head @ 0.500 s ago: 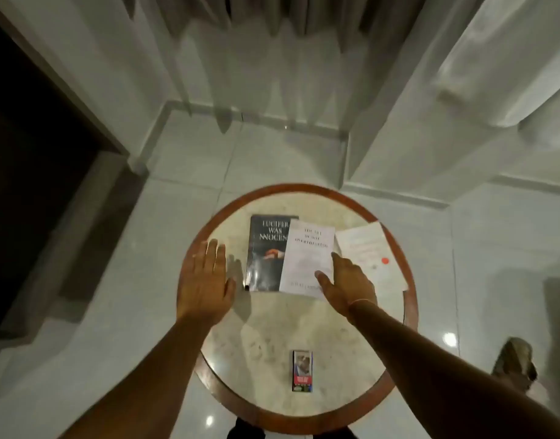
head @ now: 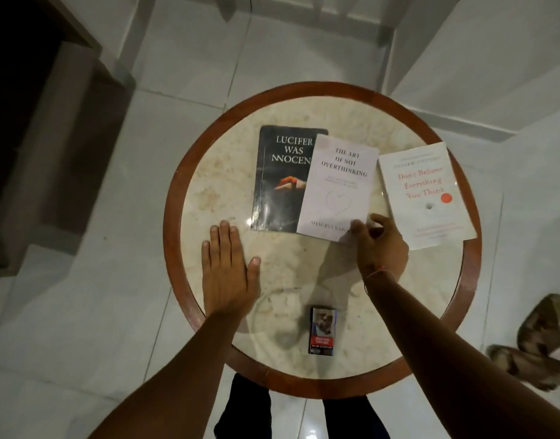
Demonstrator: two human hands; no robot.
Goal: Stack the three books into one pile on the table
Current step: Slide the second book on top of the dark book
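Three books lie on a round marble table [head: 209, 198] with a wooden rim. A black book [head: 281, 182] titled "Lucifer Was Innocent" is at the left. A white book [head: 338, 185], "The Art of Not Overthinking", overlaps the black book's right edge. Another white book [head: 424, 191] with red lettering lies apart at the right. My right hand [head: 381, 245] has curled fingers pinching the middle book's lower right corner. Below the black book's lower left corner, my left hand [head: 228, 267] lies flat on the table with nothing in it.
A small cigarette pack [head: 322, 331] stands near the table's front edge. Slippers [head: 538, 337] lie on the white tiled floor at the right. A dark doorway and step are at the left, a white wall behind.
My right hand has slid from the middle book's cover down to its lower right corner, and its fingers have curled. My left hand has drawn back toward me. The view has tilted down.
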